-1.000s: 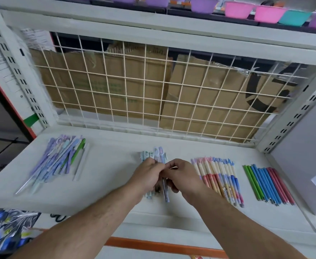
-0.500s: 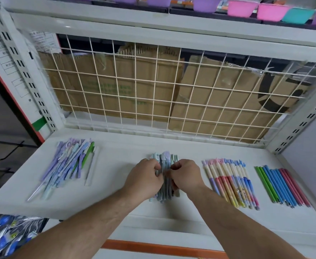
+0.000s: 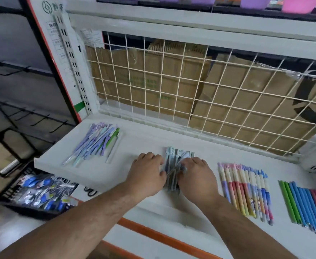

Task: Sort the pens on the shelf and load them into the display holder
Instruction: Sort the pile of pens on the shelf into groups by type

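Here's the big white shelf [image 3: 60,159], flat and matte, backed by a cream wire grid [image 3: 179,94] of square cells, with creased brown cardboard [image 3: 134,81] behind it. Slim straight pens lie on it in four lots. At the left is a loose, fanned pile of purple-blue pens [image 3: 95,143], slanting up to the right. Right of centre is a neat row of pink-yellow-blue pens [image 3: 246,189], and at the far right a tight row of green-blue-pink pens [image 3: 306,204]. In the middle are the grey-blue pens [image 3: 174,165], bundled flat, their long axis running from the front edge toward the grid. The left hand [image 3: 146,174] clamps the bundle's left side and the right hand [image 3: 196,178] its right. Fingers are curled down, thumbs tucked against the barrels; blur hides the fingertips.
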### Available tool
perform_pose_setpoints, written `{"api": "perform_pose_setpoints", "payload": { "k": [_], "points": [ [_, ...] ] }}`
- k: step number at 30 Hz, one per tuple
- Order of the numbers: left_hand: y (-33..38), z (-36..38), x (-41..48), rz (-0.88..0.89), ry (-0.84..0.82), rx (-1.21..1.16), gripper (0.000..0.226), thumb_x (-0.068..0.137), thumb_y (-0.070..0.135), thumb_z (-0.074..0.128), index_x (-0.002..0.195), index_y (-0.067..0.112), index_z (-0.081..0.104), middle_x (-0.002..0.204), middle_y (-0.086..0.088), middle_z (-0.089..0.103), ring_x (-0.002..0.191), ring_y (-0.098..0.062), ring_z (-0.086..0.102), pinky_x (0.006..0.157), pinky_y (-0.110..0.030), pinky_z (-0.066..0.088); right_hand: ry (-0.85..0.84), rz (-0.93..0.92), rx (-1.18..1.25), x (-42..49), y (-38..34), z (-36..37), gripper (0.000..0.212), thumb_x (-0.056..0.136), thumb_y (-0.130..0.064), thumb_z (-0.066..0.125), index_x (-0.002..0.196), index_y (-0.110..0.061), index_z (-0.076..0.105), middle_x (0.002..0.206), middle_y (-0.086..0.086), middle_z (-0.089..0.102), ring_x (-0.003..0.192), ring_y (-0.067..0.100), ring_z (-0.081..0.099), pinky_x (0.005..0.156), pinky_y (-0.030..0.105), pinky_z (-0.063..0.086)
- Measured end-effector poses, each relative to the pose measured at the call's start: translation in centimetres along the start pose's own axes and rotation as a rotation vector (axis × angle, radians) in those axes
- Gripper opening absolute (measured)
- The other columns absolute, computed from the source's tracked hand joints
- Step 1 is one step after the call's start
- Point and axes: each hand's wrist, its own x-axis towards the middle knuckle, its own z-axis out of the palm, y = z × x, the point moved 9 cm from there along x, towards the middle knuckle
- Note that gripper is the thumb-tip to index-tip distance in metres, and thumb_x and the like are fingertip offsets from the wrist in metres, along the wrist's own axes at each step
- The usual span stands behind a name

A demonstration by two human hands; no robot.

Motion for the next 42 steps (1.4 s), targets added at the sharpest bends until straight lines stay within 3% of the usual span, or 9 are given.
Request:
{"api": "perform_pose_setpoints", "payload": {
  "k": [2,5,9,15,22,24,27,34,42],
  "points": [
    [-0.8,-0.3,-0.8,-0.037,0.003,-0.015,0.034,0.09,0.039,0.052,0.121,0.026,0.058,0.119,0.005,0.058,0.112,-0.02,0.048,0.093,-0.035,0.043,-0.013,-0.045,-0.007,-0.5,-1.0,0.2,0.025,0.08,-0.024,0.053,0.098,-0.016,0.068,0.099,0.004,0.065,0.096,0.027,0.057,0.078,0.035,0.048],
    [-2.1,-0.6,-1.9,-0.072,0.007,-0.017,0.034,0.09,0.038,0.052,0.121,0.025,0.057,0.12,0.004,0.058,0.113,-0.02,0.048,0.094,-0.036,0.044,-0.009,-0.113,0.029,-1.3,-3.3,0.2,0.049,0.072,-0.039,0.032,0.091,-0.011,0.068,0.094,0.008,0.065,0.091,0.031,0.057,0.072,0.035,0.045],
    [-3.8,-1.3,-2.0,-0.086,0.01,-0.01,0.034,0.09,0.036,0.052,0.122,0.024,0.056,0.121,0.003,0.059,0.113,-0.021,0.048,0.094,-0.038,0.044,-0.02,-0.156,-0.069,-1.1,-5.0,1.2,0.028,0.083,-0.028,0.058,0.105,-0.015,0.07,0.107,0.007,0.068,0.103,0.03,0.059,0.082,0.036,0.047],
    [-9.1,-3.4,-0.6,-0.15,0.009,0.193,0.04,0.089,0.043,0.051,0.119,0.017,0.054,0.116,-0.007,0.059,0.111,-0.029,0.051,0.091,-0.038,0.045,-0.067,-0.144,-0.092,1.9,-8.4,3.9,0.043,0.09,-0.037,0.057,0.13,-0.022,0.061,0.129,0.003,0.061,0.122,0.026,0.052,0.102,0.037,0.043],
    [-16.0,-5.6,2.6,-0.193,0.016,0.388,0.044,0.089,0.049,0.052,0.111,0.011,0.057,0.109,-0.013,0.064,0.104,-0.033,0.058,0.085,-0.036,0.046,-0.034,-0.146,-0.082,4.9,-13.5,5.8,0.038,0.09,-0.035,0.059,0.125,-0.021,0.064,0.124,0.002,0.063,0.114,0.025,0.057,0.097,0.037,0.046],
    [-16.9,-5.6,3.4,-0.154,0.004,0.381,0.036,0.088,0.048,0.053,0.098,0.014,0.061,0.1,-0.011,0.068,0.095,-0.031,0.063,0.078,-0.033,0.047,-0.013,-0.131,-0.07,5.7,-14.3,6.0,0.036,0.089,-0.032,0.06,0.123,-0.02,0.065,0.122,0.002,0.065,0.112,0.026,0.059,0.093,0.037,0.049],
    [-17.6,-5.6,4.5,-0.116,-0.006,0.343,0.032,0.085,0.05,0.057,0.08,0.019,0.051,0.086,-0.007,0.069,0.084,-0.029,0.067,0.066,-0.03,0.041,0.005,-0.098,-0.042,6.3,-15.1,6.5,0.034,0.088,-0.031,0.062,0.119,-0.019,0.068,0.117,0.003,0.068,0.108,0.027,0.063,0.088,0.037,0.052],
    [-17.9,-3.6,6.6,-0.067,-0.068,0.312,0.033,0.087,0.034,0.063,0.109,0.011,0.056,0.103,-0.006,0.068,0.094,-0.025,0.068,0.067,-0.029,0.038,0.12,-0.007,-0.031,6.6,-15.1,6.4,0.026,0.074,-0.032,0.067,0.098,-0.021,0.073,0.093,-0.001,0.073,0.08,0.023,0.071,0.064,0.029,0.054],
    [-17.8,-1.9,7.3,-0.067,-0.15,0.226,0.053,0.083,0.027,0.057,0.131,0.01,0.044,0.105,-0.008,0.067,0.096,-0.029,0.067,0.066,-0.03,0.037,0.108,0.079,-0.018,6.9,-14.4,6.9,0.026,0.082,-0.034,0.064,0.104,-0.024,0.072,0.102,-0.005,0.071,0.084,0.019,0.07,0.069,0.027,0.05]
  ]
}}
